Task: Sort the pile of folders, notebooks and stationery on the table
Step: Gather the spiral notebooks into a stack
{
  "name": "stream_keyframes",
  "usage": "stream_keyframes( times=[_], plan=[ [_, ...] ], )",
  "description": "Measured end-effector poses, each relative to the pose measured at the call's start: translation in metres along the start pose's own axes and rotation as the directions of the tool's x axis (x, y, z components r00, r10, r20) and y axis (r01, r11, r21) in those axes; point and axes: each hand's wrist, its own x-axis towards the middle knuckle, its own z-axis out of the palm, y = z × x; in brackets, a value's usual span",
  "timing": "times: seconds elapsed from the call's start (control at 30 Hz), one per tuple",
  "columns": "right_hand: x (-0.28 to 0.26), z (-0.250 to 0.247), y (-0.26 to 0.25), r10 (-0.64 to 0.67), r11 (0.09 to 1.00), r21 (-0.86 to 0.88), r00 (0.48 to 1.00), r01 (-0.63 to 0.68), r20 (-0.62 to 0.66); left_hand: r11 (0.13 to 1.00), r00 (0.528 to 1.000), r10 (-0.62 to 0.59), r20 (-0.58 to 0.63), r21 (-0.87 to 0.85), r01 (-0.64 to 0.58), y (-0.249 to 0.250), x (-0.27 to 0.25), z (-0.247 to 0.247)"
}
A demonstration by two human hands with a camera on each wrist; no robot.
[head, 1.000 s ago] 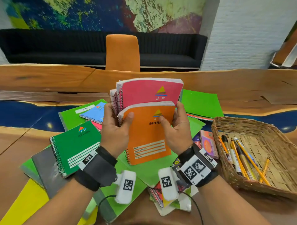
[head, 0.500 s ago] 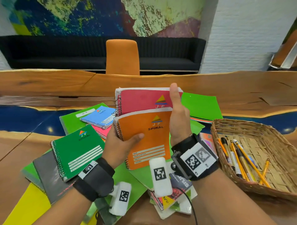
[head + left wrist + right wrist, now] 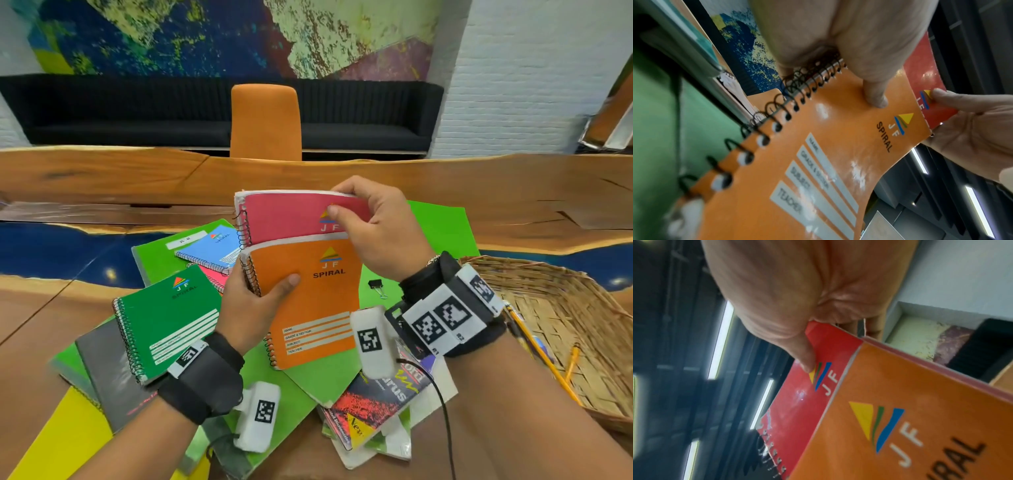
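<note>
I hold a small stack of spiral notebooks upright above the pile. My left hand [image 3: 255, 303] grips the spiral side, its thumb pressed on the orange notebook [image 3: 315, 301] in front. Behind it stands a red notebook [image 3: 284, 214], whose top right corner my right hand [image 3: 373, 222] pinches between thumb and fingers. Both wrist views show the same orange notebook [image 3: 818, 162] and red notebook [image 3: 805, 394] close up, with each thumb on its cover. Below lie a green spiral notebook [image 3: 168, 318], a blue notebook [image 3: 212, 245], green folders [image 3: 442, 222] and a dark notebook [image 3: 109, 373].
A wicker basket [image 3: 561, 298] with pencils and pens stands at the right. A black binder clip [image 3: 376, 286] lies on a green folder. Paperback books [image 3: 380, 407] lie near my right wrist. A yellow folder [image 3: 58, 438] sticks out at the lower left. An orange chair [image 3: 265, 120] stands beyond the table.
My right hand has left the stack's right edge, risen, and now pinches the red notebook's top right corner. My left hand keeps its grip on the spiral side.
</note>
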Motion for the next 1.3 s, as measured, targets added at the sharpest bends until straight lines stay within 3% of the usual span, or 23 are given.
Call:
stream_keyframes(
  times=[0.17,0.37,0.57,0.67,0.73,0.8,0.9,1.0,1.1,1.2,1.3],
  plan=[
    [0.006,-0.002,0.005,0.01,1.0,0.008,0.968,-0.009,-0.252,0.999,0.999,0.024,0.025,0.037,-0.025,0.001,-0.002,0.002],
    [0.002,-0.001,0.006,0.086,0.995,0.049,0.993,-0.091,0.081,0.997,0.998,0.058,-0.009,0.048,-0.057,0.0,-0.005,0.008],
    [-0.008,0.0,0.013,0.042,0.98,-0.198,0.984,-0.006,0.174,0.99,0.992,0.113,-0.06,0.088,-0.108,-0.001,-0.005,0.008],
    [-0.012,0.002,0.01,0.006,0.973,-0.228,0.991,0.024,0.13,0.973,0.976,0.183,-0.121,0.164,-0.162,-0.001,-0.005,0.013],
    [-0.017,0.001,0.014,0.074,0.991,-0.115,0.997,-0.069,0.039,0.957,0.954,0.248,-0.168,0.197,-0.214,0.003,-0.001,0.016],
    [-0.026,0.0,0.021,0.272,0.962,0.019,0.962,-0.273,0.028,0.946,0.935,0.285,-0.212,0.217,-0.239,0.01,0.005,0.016],
    [-0.045,0.003,0.041,0.503,0.849,0.038,0.827,-0.527,0.25,0.947,0.912,0.301,-0.278,0.203,-0.251,0.021,0.012,0.016],
    [-0.058,0.011,0.061,0.549,0.811,-0.032,0.742,-0.584,0.385,0.942,0.888,0.331,-0.318,0.17,-0.29,0.029,0.016,0.018],
    [-0.063,0.023,0.067,0.556,0.818,-0.078,0.751,-0.569,0.356,0.937,0.872,0.35,-0.342,0.116,-0.33,0.034,0.015,0.021],
    [-0.068,0.031,0.067,0.554,0.827,-0.063,0.788,-0.559,0.268,0.941,0.882,0.336,-0.331,0.079,-0.328,0.036,0.008,0.022],
    [-0.074,0.033,0.067,0.539,0.836,-0.042,0.802,-0.548,0.259,0.944,0.902,0.328,-0.281,0.065,-0.323,0.035,0.003,0.021]
  ],
)
